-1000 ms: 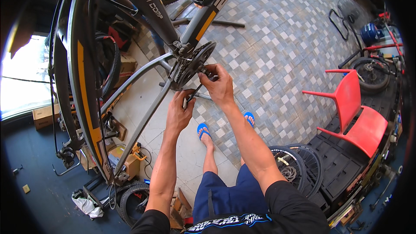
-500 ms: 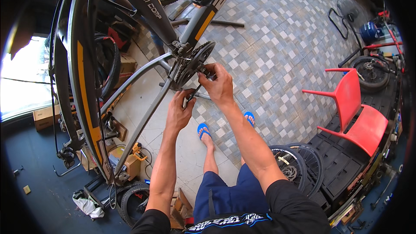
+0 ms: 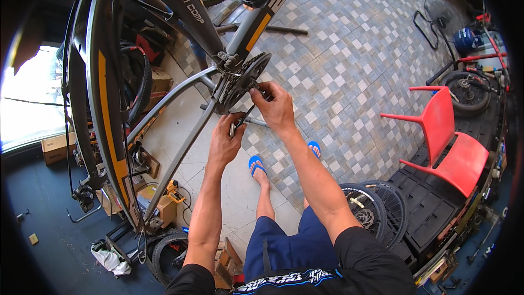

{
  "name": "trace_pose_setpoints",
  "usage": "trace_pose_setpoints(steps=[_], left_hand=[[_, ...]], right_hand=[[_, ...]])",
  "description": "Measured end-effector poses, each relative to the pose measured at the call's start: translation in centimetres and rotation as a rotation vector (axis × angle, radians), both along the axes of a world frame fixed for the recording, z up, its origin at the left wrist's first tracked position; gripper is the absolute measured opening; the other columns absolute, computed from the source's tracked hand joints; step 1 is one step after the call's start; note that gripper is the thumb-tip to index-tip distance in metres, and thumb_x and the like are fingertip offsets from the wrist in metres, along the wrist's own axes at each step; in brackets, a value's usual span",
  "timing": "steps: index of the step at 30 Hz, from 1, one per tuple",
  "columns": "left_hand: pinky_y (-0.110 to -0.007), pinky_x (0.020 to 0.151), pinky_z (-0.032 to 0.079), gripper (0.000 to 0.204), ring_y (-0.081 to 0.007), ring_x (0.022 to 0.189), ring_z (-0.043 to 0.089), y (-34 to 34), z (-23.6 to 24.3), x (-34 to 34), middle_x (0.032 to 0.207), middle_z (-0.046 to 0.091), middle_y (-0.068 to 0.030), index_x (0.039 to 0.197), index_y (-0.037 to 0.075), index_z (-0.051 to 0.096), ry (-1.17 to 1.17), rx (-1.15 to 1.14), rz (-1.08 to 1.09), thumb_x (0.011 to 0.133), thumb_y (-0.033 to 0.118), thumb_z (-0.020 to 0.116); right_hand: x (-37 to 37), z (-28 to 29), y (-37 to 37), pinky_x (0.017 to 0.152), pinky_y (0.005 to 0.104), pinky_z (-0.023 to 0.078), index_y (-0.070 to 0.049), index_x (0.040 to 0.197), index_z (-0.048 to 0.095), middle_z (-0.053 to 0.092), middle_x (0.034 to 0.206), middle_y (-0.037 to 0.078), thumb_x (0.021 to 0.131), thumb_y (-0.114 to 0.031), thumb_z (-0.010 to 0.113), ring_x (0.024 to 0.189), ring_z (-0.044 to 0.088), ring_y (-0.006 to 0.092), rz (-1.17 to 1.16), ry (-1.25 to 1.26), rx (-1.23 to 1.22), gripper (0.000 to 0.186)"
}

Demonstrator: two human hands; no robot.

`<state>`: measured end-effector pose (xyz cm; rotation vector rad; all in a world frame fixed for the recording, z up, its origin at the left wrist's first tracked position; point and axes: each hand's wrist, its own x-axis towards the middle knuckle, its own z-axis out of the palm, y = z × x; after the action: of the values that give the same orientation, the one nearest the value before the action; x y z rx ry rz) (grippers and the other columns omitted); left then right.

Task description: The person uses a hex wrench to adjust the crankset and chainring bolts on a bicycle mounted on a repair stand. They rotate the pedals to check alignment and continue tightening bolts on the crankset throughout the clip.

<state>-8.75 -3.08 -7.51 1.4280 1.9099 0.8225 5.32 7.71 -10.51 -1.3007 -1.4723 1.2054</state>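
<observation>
Left hand (image 3: 225, 137) curls around a slim tool (image 3: 233, 130) just below the black chainring (image 3: 236, 92), which sits on the grey bike frame (image 3: 240, 40); right hand (image 3: 277, 110) has thumb and fingers bent beside the chainring's centre, exact grip too obscured to tell.

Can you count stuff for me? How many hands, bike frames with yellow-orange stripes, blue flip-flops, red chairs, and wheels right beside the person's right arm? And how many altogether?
Hands: 2 (left hand, right hand)
Striped bike frame: 1
Blue flip-flops: 2 (left flip-flop, right flip-flop)
Red chair: 1
Wheels beside the arm: 2 (front wheel, back wheel)
Total: 8
</observation>
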Motion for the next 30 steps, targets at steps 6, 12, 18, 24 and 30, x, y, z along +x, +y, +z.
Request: trace_pose_setpoints(steps=[6,12,18,24,30], left_hand=[[-0.042,0.081,0.051,0.027,-0.0342,0.089,0.064,-0.3,-0.3,0.0,0.097,0.064,-0.0171,0.117,0.004,0.068,0.026,0.016,0.005,0.091,0.009,0.069],[-0.042,0.080,0.051,0.027,-0.0338,0.087,0.063,0.0,-0.1,0.1,0.095,0.063,-0.0167,0.117,0.004,0.068,0.021,0.005,0.006,0.091,0.009,0.068],[-0.042,0.079,0.050,0.026,-0.0336,0.086,0.063,0.1,-0.2,0.3,0.095,0.063,-0.0167,0.117,0.004,0.068,0.015,0.031,0.005,0.092,0.010,0.068],[-0.042,0.080,0.050,0.026,-0.0337,0.086,0.063,-0.2,-0.3,0.1,0.095,0.063,-0.0169,0.117,0.004,0.068,0.004,0.006,0.024,0.092,0.010,0.068],[-0.042,0.080,0.050,0.027,-0.0337,0.087,0.063,-0.1,0.0,0.3,0.095,0.063,-0.0165,0.117,0.004,0.069,-0.002,-0.016,0.031,0.092,0.010,0.068]], right_hand=[[0.1,0.1,0.4,0.061,0.0301,0.047,0.004,0.097,0.073,0.068,0.073,0.007,0.098,-0.031,0.067,0.066,0.059,0.0116,0.103,-0.005,-0.179,0.035],[-0.3,-2.7,0.5,0.065,0.0290,0.048,0.006,0.093,0.072,0.069,0.076,0.007,0.105,-0.040,0.060,0.071,0.061,0.0122,0.141,0.220,-0.262,0.048],[-0.5,-3.6,0.4,0.068,0.0278,0.049,0.006,0.099,0.070,0.070,0.083,0.007,0.105,-0.043,0.059,0.076,0.062,0.0120,0.154,0.460,-0.386,0.050],[0.0,-1.1,-0.2,0.070,0.0317,0.051,0.002,0.101,0.068,0.069,0.086,0.008,0.092,-0.033,0.074,0.075,0.062,0.0159,0.085,0.149,-0.155,0.037],[0.3,-0.2,-0.3,0.070,0.0368,0.051,0.000,0.100,0.066,0.067,0.087,0.013,0.085,-0.025,0.078,0.074,0.063,0.0246,0.025,0.040,-0.030,0.031]])
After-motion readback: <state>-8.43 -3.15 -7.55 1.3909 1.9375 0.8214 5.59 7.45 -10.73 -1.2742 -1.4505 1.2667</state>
